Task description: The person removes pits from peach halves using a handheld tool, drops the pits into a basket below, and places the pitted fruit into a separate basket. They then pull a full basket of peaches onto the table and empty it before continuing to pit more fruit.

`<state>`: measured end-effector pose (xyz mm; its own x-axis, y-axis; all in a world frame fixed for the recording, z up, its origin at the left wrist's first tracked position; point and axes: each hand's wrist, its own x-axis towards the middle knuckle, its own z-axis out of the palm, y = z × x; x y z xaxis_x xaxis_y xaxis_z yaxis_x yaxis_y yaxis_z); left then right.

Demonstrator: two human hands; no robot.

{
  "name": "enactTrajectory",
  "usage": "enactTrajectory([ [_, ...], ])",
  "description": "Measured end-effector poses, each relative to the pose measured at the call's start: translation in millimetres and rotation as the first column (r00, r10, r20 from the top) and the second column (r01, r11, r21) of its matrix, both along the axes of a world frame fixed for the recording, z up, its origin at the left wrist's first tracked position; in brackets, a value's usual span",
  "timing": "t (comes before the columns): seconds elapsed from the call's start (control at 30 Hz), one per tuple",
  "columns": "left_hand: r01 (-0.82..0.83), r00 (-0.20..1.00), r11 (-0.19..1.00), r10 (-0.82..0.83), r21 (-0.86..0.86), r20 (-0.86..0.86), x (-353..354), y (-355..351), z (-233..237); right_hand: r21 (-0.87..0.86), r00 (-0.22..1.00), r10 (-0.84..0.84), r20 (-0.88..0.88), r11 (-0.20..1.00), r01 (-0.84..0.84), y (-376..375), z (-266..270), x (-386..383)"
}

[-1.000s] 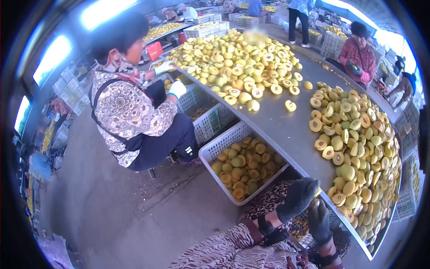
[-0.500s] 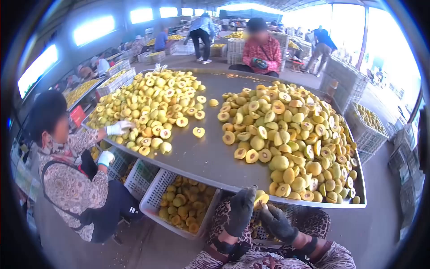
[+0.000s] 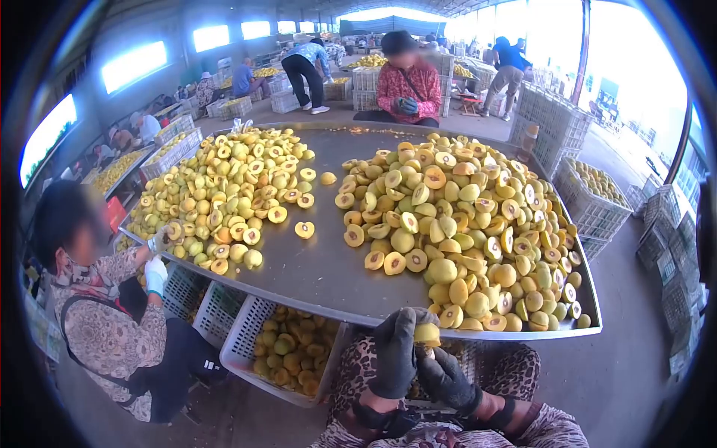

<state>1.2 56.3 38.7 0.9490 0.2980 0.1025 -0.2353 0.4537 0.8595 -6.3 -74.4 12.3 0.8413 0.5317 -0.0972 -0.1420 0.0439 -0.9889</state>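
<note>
My left hand [image 3: 396, 351], in a dark glove, grips a yellow peach half [image 3: 426, 334] just past the near edge of the metal table [image 3: 314, 276]. Close beneath the fruit, my gloved right hand [image 3: 449, 379] is closed with its fingertips up against it. A small pale bit shows at those fingertips, too small to name. On the table, a large heap of halved peaches [image 3: 478, 246] lies to the right, many with brown pits or hollows showing. Another heap of peaches [image 3: 216, 194] covers the left part.
A white crate [image 3: 243, 343] of peach pieces stands below the table edge, left of my knees. One co-worker [image 3: 112, 313] sits at the left and another [image 3: 407, 89] across the table. Stacked crates [image 3: 560, 127] stand at the right. A single half [image 3: 304, 230] lies mid-table.
The peach half in my left hand has turned, its rounded skin now showing more. The left co-worker's hands have drawn together from the heap. The view has shifted slightly.
</note>
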Motion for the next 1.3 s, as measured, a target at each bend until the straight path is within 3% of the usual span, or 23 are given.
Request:
enactTrajectory([
  [0.03, -0.001, 1.000, 1.000, 0.001, 0.002, -0.001, 1.7, -0.2, 2.7, 0.034, 0.999, 0.010, -0.046, 0.999, -0.008, 0.1, -3.0, 1.0],
  [0.1, -0.309, 0.941, 0.836, 0.201, 0.453, 0.271, 1.9, -1.1, 7.5, 0.069, 0.994, 0.022, -0.111, 0.998, -0.015, 0.1, 4.1, -6.2],
  [0.17, -0.322, 0.933, 0.844, 0.208, 0.428, 0.293, -0.2, -2.7, 11.7, 0.223, 0.925, 0.084, -0.370, 0.975, 0.000, 3.0, 33.3, -11.8],
  [0.27, -0.213, 0.965, 0.897, 0.130, 0.388, 0.230, -4.2, 3.9, 8.5, 0.259, 0.908, 0.190, -0.373, 0.961, -0.095, -11.7, 26.6, -8.8],
  [0.3, -0.041, 0.991, 0.983, 0.017, 0.181, 0.133, -6.7, 4.7, 7.6, 0.145, 0.923, 0.159, -0.352, 0.983, -0.114, -11.9, 29.8, -5.2],
  [0.33, 0.121, 0.992, 0.991, -0.118, -0.056, 0.054, -10.9, 4.8, 4.7, 0.021, 0.946, 0.127, -0.300, 0.992, -0.126, -10.8, 40.4, -1.7],
  [0.4, 0.068, 0.995, 0.982, -0.054, -0.174, 0.081, -12.0, -8.9, -3.6, -0.003, 0.980, 0.077, -0.183, 0.997, -0.079, -5.4, 33.8, -1.3],
  [0.5, 0.030, 0.999, 0.979, -0.034, -0.200, -0.018, -16.2, -7.8, 4.5, -0.216, 0.984, 0.119, 0.134, 0.972, -0.088, -10.5, 27.4, 1.4],
  [0.53, 0.026, 1.000, 0.979, -0.027, -0.201, -0.003, -16.3, -7.4, 1.1, -0.216, 0.985, 0.125, 0.120, 0.972, -0.097, -10.7, 22.0, -1.5],
  [0.6, 0.027, 1.000, 0.978, -0.024, -0.207, 0.019, -18.1, -7.9, -2.9, -0.293, 0.850, 0.129, 0.511, 0.956, 0.031, -12.5, 14.9, -3.0],
  [0.67, 0.014, 1.000, 0.993, -0.015, -0.116, -0.010, -22.7, -7.1, -5.8, -0.287, 0.853, 0.138, 0.503, 0.958, 0.015, -13.8, 6.0, -5.8],
  [0.8, -0.080, 0.995, 0.997, 0.079, 0.024, 0.054, -18.2, -4.5, 1.3, -0.014, 0.966, 0.007, 0.257, 1.000, -0.003, -1.7, -5.7, -16.4],
  [0.93, -0.051, 0.999, 0.993, 0.052, 0.103, -0.008, -9.4, 0.6, -1.5, 0.064, 0.986, 0.145, -0.086, 0.988, -0.140, -5.3, 4.9, -8.4],
  [0.97, -0.168, 0.984, 0.962, 0.176, 0.213, -0.019, -6.6, -3.9, -3.8, 0.107, 0.965, 0.167, -0.201, 0.983, -0.148, -3.6, 14.7, -8.4],
  [1.0, -0.145, 0.988, 0.965, 0.153, 0.220, -0.022, -4.9, -5.1, -3.4, 0.157, 0.932, 0.193, -0.306, 0.976, -0.151, -2.5, 23.8, -9.5],
  [1.03, -0.275, 0.960, 0.840, 0.210, 0.468, 0.187, -4.6, -3.5, -1.8, 0.167, 0.934, 0.174, -0.311, 0.978, -0.126, -5.2, 17.0, -11.4],
  [1.07, -0.431, 0.892, 0.636, 0.197, 0.640, 0.406, -3.5, -2.7, 0.7, 0.130, 0.977, 0.162, -0.140, 0.981, -0.144, -6.0, 6.6, -11.7],
  [1.1, -0.356, 0.926, 0.729, 0.193, 0.584, 0.323, -6.8, -7.4, 3.4, 0.088, 0.987, 0.156, 0.033, 0.984, -0.158, -6.2, -1.1, -12.7],
  [1.13, -0.347, 0.929, 0.725, 0.182, 0.595, 0.321, -7.4, -7.1, 1.2, 0.100, 0.989, 0.148, 0.029, 0.984, -0.150, -7.8, -6.5, -13.2],
  [1.17, -0.146, 0.982, 0.923, 0.092, 0.356, 0.164, -7.3, -6.3, -4.0, 0.186, 0.975, 0.189, -0.116, 0.969, -0.166, -9.1, -8.2, -12.1],
  [1.2, 0.043, 0.998, 0.998, -0.045, 0.049, 0.039, -7.6, -5.2, -9.8, 0.270, 0.936, 0.241, -0.256, 0.948, -0.171, -11.2, -11.3, -10.6],
  [1.27, 0.080, 0.997, 0.996, -0.080, 0.036, 0.001, -9.7, -2.7, -16.2, 0.314, 0.864, 0.328, -0.383, 0.925, -0.212, -16.6, -22.0, -3.3],
  [1.3, 0.124, 0.990, 0.983, -0.131, -0.136, -0.047, -9.7, -4.0, -17.2, 0.136, 0.974, 0.199, 0.104, 0.968, -0.212, -13.8, -19.8, -1.2],
])
